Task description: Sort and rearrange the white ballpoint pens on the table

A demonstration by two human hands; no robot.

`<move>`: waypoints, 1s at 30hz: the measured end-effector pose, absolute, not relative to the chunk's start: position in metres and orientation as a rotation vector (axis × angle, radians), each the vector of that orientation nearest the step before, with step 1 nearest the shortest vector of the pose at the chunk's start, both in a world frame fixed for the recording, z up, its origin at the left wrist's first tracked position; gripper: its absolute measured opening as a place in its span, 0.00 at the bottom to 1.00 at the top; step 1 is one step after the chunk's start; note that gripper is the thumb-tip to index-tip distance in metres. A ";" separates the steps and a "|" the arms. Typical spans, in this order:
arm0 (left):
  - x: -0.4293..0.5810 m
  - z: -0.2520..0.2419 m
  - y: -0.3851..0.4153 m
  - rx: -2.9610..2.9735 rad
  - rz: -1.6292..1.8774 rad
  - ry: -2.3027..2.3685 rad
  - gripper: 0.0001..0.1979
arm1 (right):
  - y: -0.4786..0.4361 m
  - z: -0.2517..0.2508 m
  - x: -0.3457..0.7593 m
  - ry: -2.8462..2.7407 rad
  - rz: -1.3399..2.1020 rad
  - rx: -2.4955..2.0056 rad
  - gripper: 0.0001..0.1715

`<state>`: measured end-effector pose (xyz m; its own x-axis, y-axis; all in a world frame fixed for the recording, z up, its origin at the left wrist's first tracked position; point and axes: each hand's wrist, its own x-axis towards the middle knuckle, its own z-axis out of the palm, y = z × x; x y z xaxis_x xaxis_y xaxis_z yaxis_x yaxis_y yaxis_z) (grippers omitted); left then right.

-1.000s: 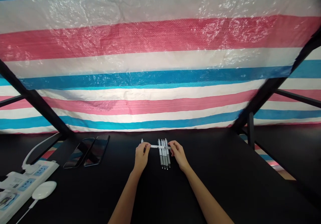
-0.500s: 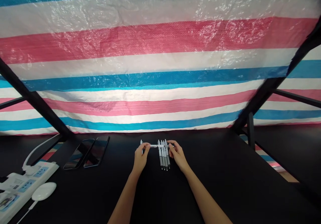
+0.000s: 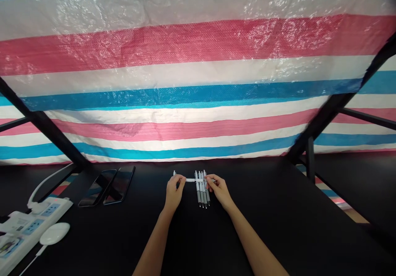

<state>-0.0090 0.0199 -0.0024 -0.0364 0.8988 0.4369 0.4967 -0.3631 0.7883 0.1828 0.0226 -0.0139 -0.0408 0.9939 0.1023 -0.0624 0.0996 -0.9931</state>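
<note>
A white pen [image 3: 195, 180] is held level between my two hands, above a row of pens. My left hand [image 3: 174, 190] pinches its left end between thumb and fingertips. At the pen's other end, my right hand [image 3: 219, 190] grips it with thumb and fingers, near a grey part. Beneath lie several white pens with grey grips [image 3: 202, 197], side by side, tips toward me. The top of another white pen [image 3: 174, 172] pokes out behind my left hand, which hides the rest of it.
Two dark phones, one [image 3: 98, 188] overlapping the other [image 3: 120, 187], lie on the black table [image 3: 198, 243] to the left. Nearer me on that side are a white power strip [image 3: 40, 222] and a round white charger [image 3: 55, 233]. Black frame bars [image 3: 321, 123] and a striped tarp [image 3: 185, 86] stand behind.
Both hands stay nearly in place, still holding the level pen. My right fingers have curled slightly at its end. The whole view has shifted a little.
</note>
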 end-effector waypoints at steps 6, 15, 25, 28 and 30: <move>-0.011 -0.005 0.022 1.852 1.422 1.517 0.20 | 0.020 -0.008 0.184 -1.234 1.247 -1.026 0.22; -0.018 -0.015 0.026 1.575 1.494 1.572 0.22 | 0.019 -0.007 0.188 -1.157 1.160 -1.063 0.13; -0.016 -0.005 0.023 1.488 1.508 1.636 0.26 | 0.022 -0.011 0.196 -1.032 1.010 -1.098 0.08; -0.017 -0.005 0.023 1.473 1.486 1.650 0.26 | 0.021 -0.008 0.196 -1.017 0.998 -1.094 0.08; -0.017 -0.005 0.023 1.477 1.490 1.643 0.26 | 0.020 -0.007 0.196 -1.009 1.003 -1.094 0.08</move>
<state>-0.0170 0.0232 -0.0052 -0.3082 0.9019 0.3026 0.3889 -0.1708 0.9053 0.1958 0.0205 -0.0072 0.2320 0.9638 0.1315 -0.1262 0.1639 -0.9784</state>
